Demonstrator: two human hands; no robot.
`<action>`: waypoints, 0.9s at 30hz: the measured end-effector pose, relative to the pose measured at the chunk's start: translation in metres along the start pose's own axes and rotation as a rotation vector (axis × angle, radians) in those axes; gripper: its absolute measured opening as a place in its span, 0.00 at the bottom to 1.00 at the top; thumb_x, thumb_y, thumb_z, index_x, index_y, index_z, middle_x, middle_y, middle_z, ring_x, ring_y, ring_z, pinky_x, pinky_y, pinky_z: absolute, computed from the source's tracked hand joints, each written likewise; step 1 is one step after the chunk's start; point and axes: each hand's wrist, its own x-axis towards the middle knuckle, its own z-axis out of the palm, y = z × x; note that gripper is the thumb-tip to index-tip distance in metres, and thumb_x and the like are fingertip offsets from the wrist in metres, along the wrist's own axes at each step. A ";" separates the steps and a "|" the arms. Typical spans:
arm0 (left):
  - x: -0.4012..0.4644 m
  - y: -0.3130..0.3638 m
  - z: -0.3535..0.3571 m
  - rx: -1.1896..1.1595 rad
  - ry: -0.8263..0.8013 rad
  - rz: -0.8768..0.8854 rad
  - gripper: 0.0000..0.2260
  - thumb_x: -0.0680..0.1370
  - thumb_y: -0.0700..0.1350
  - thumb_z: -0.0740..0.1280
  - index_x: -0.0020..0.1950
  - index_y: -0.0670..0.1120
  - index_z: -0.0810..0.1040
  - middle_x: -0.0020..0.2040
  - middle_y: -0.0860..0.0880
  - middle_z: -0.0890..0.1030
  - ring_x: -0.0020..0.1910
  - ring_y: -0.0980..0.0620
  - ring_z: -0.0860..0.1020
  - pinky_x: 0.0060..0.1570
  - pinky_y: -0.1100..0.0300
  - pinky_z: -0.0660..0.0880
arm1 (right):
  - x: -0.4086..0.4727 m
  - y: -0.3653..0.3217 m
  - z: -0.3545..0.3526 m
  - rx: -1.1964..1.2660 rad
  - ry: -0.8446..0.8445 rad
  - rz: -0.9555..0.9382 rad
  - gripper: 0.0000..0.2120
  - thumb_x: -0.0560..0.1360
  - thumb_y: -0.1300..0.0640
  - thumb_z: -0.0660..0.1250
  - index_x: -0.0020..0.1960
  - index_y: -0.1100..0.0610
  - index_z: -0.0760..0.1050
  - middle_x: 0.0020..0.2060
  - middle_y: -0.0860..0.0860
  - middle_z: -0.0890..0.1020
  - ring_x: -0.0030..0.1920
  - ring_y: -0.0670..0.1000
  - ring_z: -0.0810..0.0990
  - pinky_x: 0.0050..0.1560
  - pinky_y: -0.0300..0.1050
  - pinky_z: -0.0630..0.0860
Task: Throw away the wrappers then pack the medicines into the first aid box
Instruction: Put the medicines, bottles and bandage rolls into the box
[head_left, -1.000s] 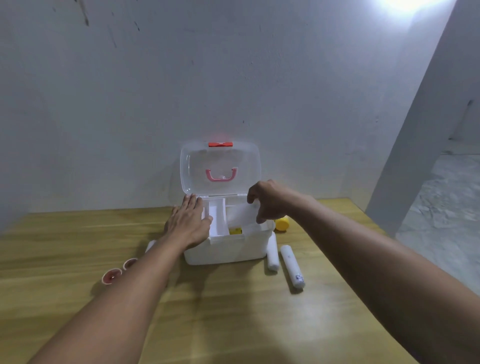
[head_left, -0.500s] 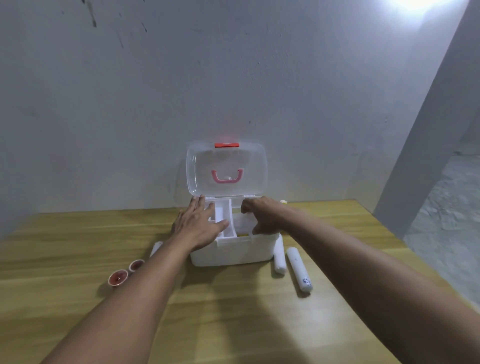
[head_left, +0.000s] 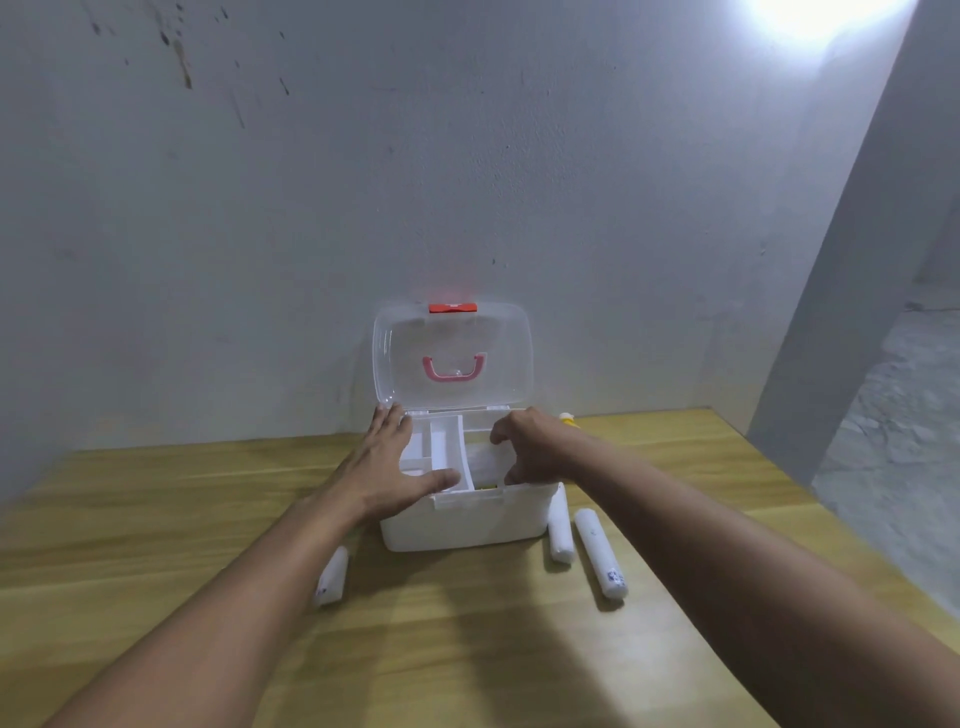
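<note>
The white first aid box (head_left: 467, 522) stands open on the wooden table, its clear lid (head_left: 452, 358) with a pink handle leaning back against the wall. My left hand (head_left: 387, 470) lies flat over the box's left side, fingers straight on the white inner tray (head_left: 444, 452). My right hand (head_left: 535, 452) reaches into the right compartment, fingers curled around a white packet (head_left: 485, 462). Two white rolls (head_left: 561, 527) (head_left: 600, 553) lie right of the box. A third white roll (head_left: 331, 577) lies left of it, partly under my left forearm.
A yellow item (head_left: 569, 419) peeks out behind my right wrist. The table (head_left: 467, 649) ends at the wall behind the box and at an edge on the right, beyond which is grey floor (head_left: 904, 441).
My right hand has lowered the white packet from above the box down into its right compartment. My left hand slid further over the tray. The view shifted and the small red cups left the frame.
</note>
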 end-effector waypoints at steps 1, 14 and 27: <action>-0.001 0.000 0.003 0.011 0.036 0.001 0.57 0.59 0.80 0.53 0.78 0.45 0.47 0.79 0.50 0.40 0.76 0.53 0.35 0.74 0.50 0.45 | 0.000 0.000 0.000 0.004 0.003 -0.001 0.29 0.67 0.58 0.77 0.66 0.60 0.73 0.61 0.58 0.78 0.59 0.59 0.77 0.58 0.49 0.76; -0.004 0.002 0.002 0.066 0.035 -0.026 0.67 0.47 0.83 0.55 0.76 0.44 0.50 0.78 0.47 0.51 0.77 0.49 0.51 0.73 0.50 0.55 | 0.000 -0.001 0.005 0.073 0.083 0.026 0.30 0.65 0.54 0.79 0.64 0.60 0.75 0.60 0.57 0.79 0.56 0.56 0.79 0.52 0.45 0.75; -0.005 0.002 0.005 0.026 0.013 -0.077 0.64 0.47 0.84 0.55 0.78 0.54 0.50 0.79 0.51 0.44 0.78 0.51 0.44 0.74 0.46 0.52 | -0.018 0.018 -0.009 0.129 0.381 -0.043 0.16 0.72 0.63 0.68 0.59 0.57 0.79 0.58 0.56 0.82 0.59 0.56 0.79 0.60 0.51 0.76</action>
